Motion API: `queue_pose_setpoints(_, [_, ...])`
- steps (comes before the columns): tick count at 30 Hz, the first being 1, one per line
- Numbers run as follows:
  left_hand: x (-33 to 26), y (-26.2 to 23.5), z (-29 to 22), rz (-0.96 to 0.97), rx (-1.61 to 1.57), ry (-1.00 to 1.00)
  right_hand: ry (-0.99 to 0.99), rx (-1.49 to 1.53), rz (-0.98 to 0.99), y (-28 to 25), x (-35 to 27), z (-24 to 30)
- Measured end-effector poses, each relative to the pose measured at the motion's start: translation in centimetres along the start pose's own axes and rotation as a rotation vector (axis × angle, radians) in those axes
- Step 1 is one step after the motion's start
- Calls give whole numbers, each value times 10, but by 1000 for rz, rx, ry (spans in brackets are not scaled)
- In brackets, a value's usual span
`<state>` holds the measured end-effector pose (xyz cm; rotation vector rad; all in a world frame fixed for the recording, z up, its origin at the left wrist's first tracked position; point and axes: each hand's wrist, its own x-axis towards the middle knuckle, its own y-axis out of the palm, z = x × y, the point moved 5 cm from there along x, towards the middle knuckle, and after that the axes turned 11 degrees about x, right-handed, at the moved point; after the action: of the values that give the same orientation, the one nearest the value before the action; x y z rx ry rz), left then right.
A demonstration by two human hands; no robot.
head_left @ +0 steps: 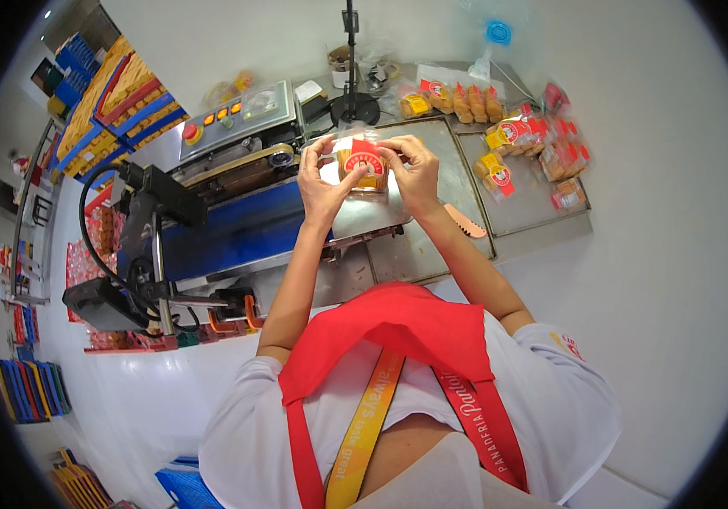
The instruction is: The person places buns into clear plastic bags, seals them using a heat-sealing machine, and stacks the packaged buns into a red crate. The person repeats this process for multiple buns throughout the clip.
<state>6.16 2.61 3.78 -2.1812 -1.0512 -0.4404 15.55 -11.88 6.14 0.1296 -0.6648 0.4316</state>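
Between both hands is a clear plastic package of golden-brown baked goods [349, 180] with a red label on its front. My left hand [320, 181] grips its left side, the thumb pressed across the front. At the upper right edge, my right hand [416, 174] pinches the plastic between thumb and fingers. The package is over a metal plate at the right end of a machine with a blue conveyor belt [254, 222]. A pink-handled serrated knife [464, 220] lies on the metal table, close to my right forearm.
More labelled bread packages [512, 136] are grouped on the metal table at the right and back. A sealing machine with a control panel [237, 119] stands left of my hands. A black stand [354, 109] rises behind them. Stacked crates [118, 110] fill the far left.
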Motion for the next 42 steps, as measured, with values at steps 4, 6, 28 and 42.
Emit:
queue_pose_setpoints(4, [8,-7,-11,-59,-36,-5,-19,-42,1,4,-7,-1])
queue_pose_setpoints(6, [10,-10,-10,-121,1,-27,-11,-29,20,8,-8,-4])
queue_pose_setpoints(28, [18,1,23,182,-418,-124,412,455,145,-11,16,-52])
queue_pose_setpoints(42, [19,2,13,229,-548,-86,434,618,356,-8,23,-56])
